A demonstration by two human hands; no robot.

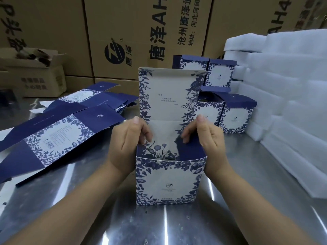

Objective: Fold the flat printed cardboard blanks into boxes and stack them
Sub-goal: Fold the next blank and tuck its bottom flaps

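Blue-and-white printed cardboard fills the head view. A half-formed box (pixel 169 181) stands upright on the shiny metal table (pixel 177 227), directly between the two hands. The left hand (pixel 127 144) grips the box's left wall, fingers curled over the top edge into the opening, thumb raised. The right hand (pixel 208 144) grips the right wall in the same way, its fingers curled onto a dark blue side flap (pixel 192 150) that tilts inward over the opening. Beyond both hands, the box's tall lid panel (pixel 166 96) stands upright, not folded down.

Left of the left hand, flat blanks (pixel 53 138) lie in a loose overlapping spread on the table. Beyond the right hand, four finished boxes (pixel 233 117) sit two on two, top flaps partly raised. They are just beside a stack of white foam sheets (pixel 286 96) that runs further right. Brown shipping cartons (pixel 134 32) form a wall behind everything, and a smaller open carton (pixel 35 76) sits far beyond the left hand.
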